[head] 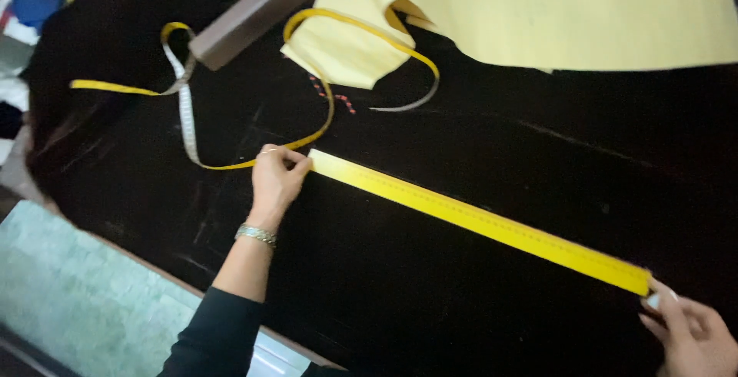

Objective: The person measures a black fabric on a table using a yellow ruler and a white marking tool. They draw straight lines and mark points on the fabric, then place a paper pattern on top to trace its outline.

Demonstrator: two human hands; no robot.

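A long yellow ruler (477,219) lies slantwise on black cloth (461,146) spread over the table. My left hand (275,179) pinches the ruler's upper left end, fingers closed on it. My right hand (692,335), at the lower right corner, grips the ruler's other end. A yellow measuring tape (184,116) loops across the cloth just beyond my left hand. A small pink chalk mark (332,96) shows on the cloth above the ruler.
Pale yellow fabric (553,8) covers the far right of the table, one folded corner resting on the black cloth. A grey-brown bar (254,12) lies at the back. A light green surface (84,292) sits at the lower left, below the table's edge.
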